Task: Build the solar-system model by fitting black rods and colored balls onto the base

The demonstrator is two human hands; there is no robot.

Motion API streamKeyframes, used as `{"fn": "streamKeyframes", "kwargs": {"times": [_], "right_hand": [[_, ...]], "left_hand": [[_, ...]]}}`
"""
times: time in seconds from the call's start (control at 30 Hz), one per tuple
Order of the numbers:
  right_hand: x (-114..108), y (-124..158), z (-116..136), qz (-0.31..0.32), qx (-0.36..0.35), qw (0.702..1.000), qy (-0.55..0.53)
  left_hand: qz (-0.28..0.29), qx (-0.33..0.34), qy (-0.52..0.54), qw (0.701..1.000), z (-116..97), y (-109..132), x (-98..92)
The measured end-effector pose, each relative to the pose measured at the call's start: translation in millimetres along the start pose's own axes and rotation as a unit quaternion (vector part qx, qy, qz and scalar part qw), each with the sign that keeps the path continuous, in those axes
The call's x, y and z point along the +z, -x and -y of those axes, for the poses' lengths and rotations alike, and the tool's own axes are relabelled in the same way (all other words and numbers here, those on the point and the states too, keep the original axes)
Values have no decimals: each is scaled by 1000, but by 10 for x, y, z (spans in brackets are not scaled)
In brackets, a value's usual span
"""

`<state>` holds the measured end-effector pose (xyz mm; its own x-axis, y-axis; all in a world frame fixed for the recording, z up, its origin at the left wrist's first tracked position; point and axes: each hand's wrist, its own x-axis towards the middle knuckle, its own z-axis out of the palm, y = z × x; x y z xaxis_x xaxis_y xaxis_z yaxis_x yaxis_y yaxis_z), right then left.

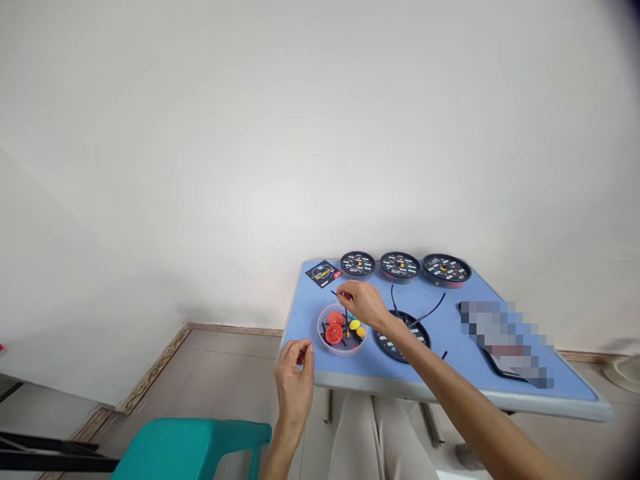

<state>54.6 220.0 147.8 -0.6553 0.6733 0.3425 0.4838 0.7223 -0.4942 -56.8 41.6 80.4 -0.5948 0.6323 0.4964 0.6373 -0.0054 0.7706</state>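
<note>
The right hand point(367, 305) has its fingers clamped on a thin black rod point(333, 292), whose tip pokes out to their left. Just below those fingers, on the light-blue rectangular desk point(300, 313), sits a round clear plastic bowl point(319, 331) with red hollow half-spheres point(335, 334), yellow rounded pieces point(355, 325) and black bits. The left hand point(294, 377) is nearer the body, its fingers curled toward the thumb; I cannot tell whether the tips meet. Right of the right fingers lies a round black printed dish point(388, 345) with curved black rods point(433, 308); beyond them stand three similar dishes point(358, 264)
</note>
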Motion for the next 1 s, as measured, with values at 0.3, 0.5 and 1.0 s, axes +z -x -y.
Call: {"fn": "streamKeyframes", "kwargs": {"times": [0.3,0.5,1.0], "right_hand": [[-144,242,93,-9,75,971,-228],[-242,600,223,15,173,852,-493],[-225,1390,208,20,290,639,-712]], "left_hand": [[113,126,-189,967,-3,-344,57],[303,194,-416,835,-231,-679,189],[355,101,-441,818,-383,-824,669]]}}
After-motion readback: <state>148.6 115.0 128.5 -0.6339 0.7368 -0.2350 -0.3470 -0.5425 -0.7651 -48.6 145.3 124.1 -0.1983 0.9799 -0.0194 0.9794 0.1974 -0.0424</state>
